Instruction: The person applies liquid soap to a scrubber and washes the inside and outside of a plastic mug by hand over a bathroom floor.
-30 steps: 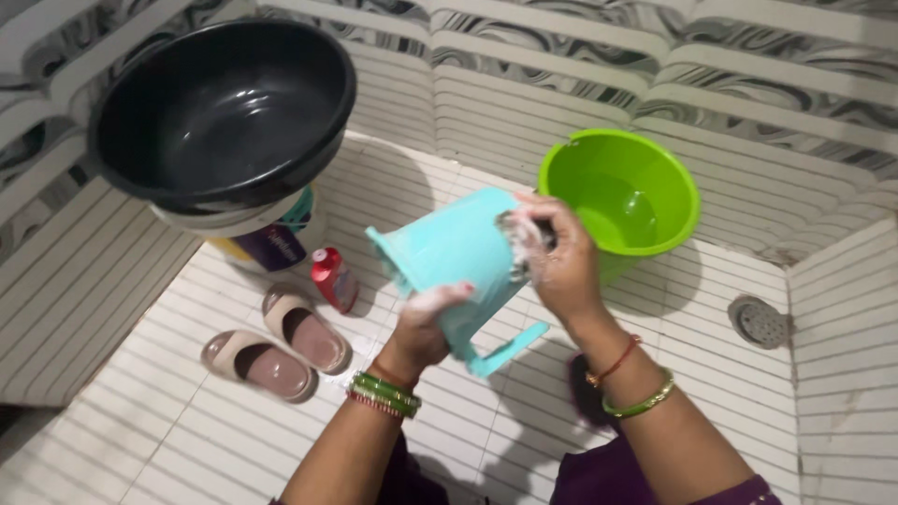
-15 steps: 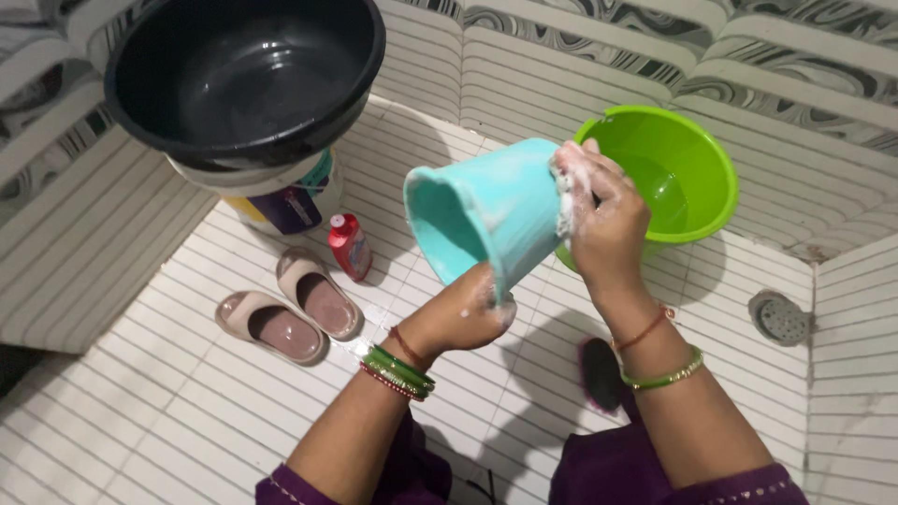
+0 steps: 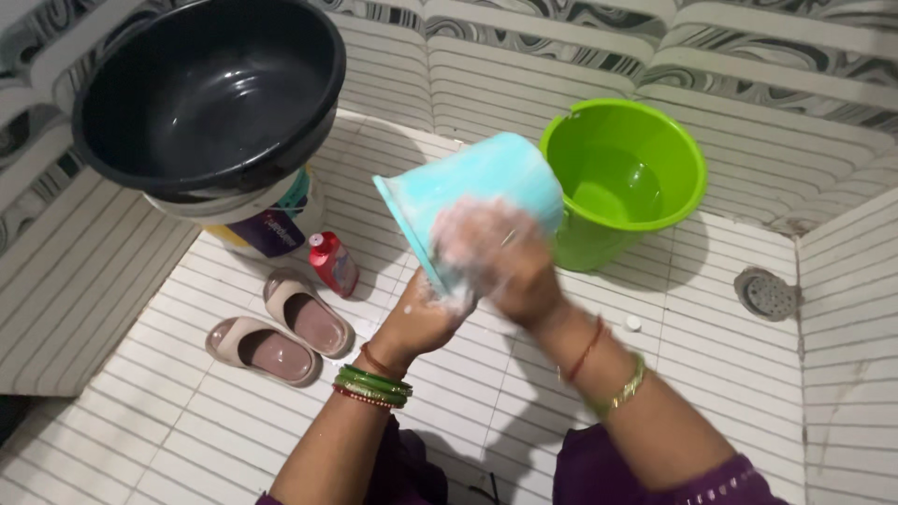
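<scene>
The left hand [image 3: 426, 313] has its grip closed on the lower rim of a turquoise mug [image 3: 472, 201], held tilted above the tiled floor [image 3: 140, 421] near the green bucket [image 3: 622, 178]. The soapy right hand [image 3: 491, 257], blurred, presses against the mug's side; whether it holds anything cannot be told. Scrubbing well likely calls for a firm left grip, since the soap makes the mug slippery.

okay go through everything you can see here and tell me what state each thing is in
Mug: tipped sideways, soapy, held up.
Left hand: grips mug's rim, sudsy.
Right hand: on mug's side, blurred, foamy.
Bucket: upright, a little water inside.
Basin: tilted on a tub.
Bottle: capped.
Slippers: off, side by side.
</scene>
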